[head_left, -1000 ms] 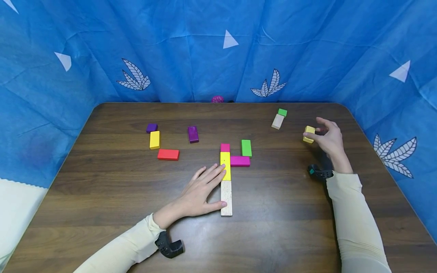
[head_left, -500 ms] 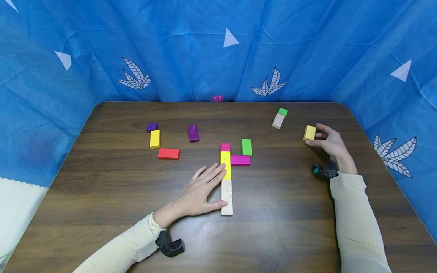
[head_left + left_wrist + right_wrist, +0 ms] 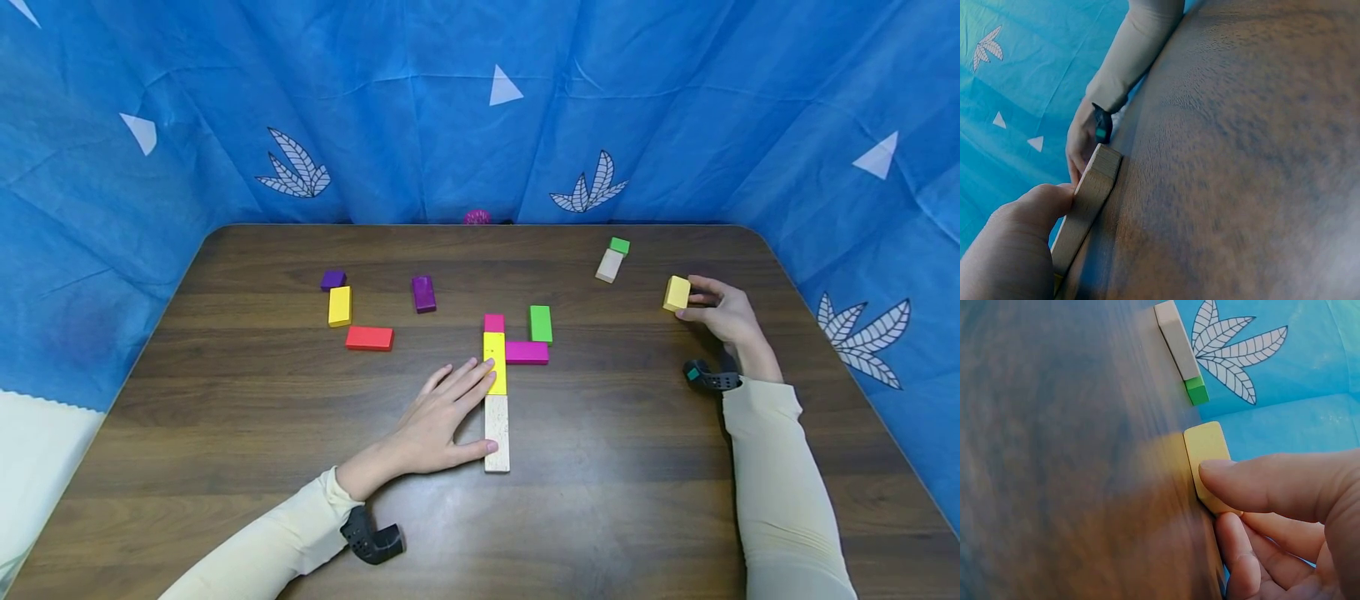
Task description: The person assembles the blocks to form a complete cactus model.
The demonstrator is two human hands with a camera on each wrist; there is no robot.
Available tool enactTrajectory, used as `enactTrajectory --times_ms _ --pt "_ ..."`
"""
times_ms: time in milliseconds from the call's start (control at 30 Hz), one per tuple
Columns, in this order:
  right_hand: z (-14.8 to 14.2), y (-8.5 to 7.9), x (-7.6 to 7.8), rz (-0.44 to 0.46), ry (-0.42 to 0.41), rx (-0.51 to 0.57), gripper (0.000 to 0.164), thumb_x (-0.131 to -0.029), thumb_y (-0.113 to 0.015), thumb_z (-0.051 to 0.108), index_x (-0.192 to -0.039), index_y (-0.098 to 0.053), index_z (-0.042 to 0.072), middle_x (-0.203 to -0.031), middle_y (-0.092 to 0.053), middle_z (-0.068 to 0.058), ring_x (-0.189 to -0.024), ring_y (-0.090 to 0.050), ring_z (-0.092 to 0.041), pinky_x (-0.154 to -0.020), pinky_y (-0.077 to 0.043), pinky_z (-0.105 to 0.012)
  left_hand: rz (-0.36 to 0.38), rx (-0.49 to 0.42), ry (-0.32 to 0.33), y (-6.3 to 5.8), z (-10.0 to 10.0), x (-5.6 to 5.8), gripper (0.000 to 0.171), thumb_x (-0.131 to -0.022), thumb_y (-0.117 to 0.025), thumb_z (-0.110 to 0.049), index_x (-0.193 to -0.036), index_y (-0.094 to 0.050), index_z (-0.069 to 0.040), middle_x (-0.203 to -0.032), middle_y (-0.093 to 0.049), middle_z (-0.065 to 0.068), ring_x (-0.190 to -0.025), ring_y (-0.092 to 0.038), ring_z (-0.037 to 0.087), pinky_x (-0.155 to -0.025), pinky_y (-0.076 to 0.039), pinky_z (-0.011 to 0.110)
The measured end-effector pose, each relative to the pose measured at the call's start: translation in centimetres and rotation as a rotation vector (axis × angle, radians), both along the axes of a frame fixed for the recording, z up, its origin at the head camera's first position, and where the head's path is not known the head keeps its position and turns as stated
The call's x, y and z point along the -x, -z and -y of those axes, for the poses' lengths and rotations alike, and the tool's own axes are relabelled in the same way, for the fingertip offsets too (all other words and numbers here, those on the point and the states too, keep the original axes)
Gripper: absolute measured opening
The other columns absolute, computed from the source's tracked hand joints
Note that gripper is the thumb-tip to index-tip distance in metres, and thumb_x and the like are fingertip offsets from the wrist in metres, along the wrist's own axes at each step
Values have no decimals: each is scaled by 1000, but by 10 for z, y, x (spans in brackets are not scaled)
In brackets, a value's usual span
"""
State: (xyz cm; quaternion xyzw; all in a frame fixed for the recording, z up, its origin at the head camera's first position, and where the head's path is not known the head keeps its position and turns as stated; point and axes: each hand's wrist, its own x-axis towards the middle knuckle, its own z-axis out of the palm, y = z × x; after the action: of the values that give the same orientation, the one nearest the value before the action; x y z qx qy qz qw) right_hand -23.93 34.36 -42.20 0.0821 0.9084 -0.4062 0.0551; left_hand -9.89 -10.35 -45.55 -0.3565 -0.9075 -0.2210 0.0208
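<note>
Mid-bench (image 3: pixel 600 433): five blocks (image 3: pixel 527 353) seemingly placed.
Left hand (image 3: pixel 435 429): fingers straight, atop.
Right hand (image 3: pixel 723 318): pinching yellow block (image 3: pixel 677 293).
Remaining blocks (image 3: pixel 369 338): six.

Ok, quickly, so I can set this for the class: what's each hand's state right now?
Left hand: open, resting on the long yellow block and long white block.
Right hand: closed, holding the pale yellow block.

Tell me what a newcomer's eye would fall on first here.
Probably the bright blue cloth hanging behind the wooden table. Next, the pink block, yellow block and whitish block lined up mid-table, with the person's left grip resting on the last two. Then, toward the table's right side, the right grip pinching a pale yellow block.
</note>
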Motion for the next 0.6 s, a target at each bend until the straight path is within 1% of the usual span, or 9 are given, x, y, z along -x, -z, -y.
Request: enactTrajectory --times_ms 167,300,367,500,600 --pt "0 1 1 -2 13 -1 70 -93 -65 12 -153 -30 5 -140 -44 -26 -116 -47 -31 -78 -41 -15 -2 1 -1 1 0 1 87 -86 -60 -57 -153 -31 -9 -162 -26 3 -150 -22 25 -120 -17 53" --pt "0 2 2 -6 25 -4 69 -92 -66 14 -152 -33 5 -136 -47 -23 -113 -49 -27 -77 -41 -14 7 7 -4 1 -1 2 87 -86 -60 -57 -154 -31 -10 -162 -25 2 -151 -21 24 -120 -16 52" --pt "0 2 2 -9 26 -8 68 -92 -67 16 -151 -34 5 -132 -48 -21 -110 -49 -25 -78 -41 -15 8 8 -4 1 -1 2 87 -86 -60 -57 -154 -31 -10 -162 -25 2 -151 -21 25 -120 -16 52" --pt "0 3 1 -6 37 3 70 -92 -68 22 -151 -34 6 -126 -51 -15 -104 -50 -20 -81 -41 -22 -7 5 0 2 0 1 87 -86 -60 -57 -153 -32 -9 -162 -26 3 -150 -23 25 -120 -17 53" --pt "0 2 1 -16 64 18 72 -91 -70 25 -151 -35 7 -120 -53 -8 -97 -51 -12 -80 -41 -23 -28 9 2 3 0 1 87 -86 -60 -57 -153 -32 -8 -162 -27 3 -150 -24 25 -119 -19 53"
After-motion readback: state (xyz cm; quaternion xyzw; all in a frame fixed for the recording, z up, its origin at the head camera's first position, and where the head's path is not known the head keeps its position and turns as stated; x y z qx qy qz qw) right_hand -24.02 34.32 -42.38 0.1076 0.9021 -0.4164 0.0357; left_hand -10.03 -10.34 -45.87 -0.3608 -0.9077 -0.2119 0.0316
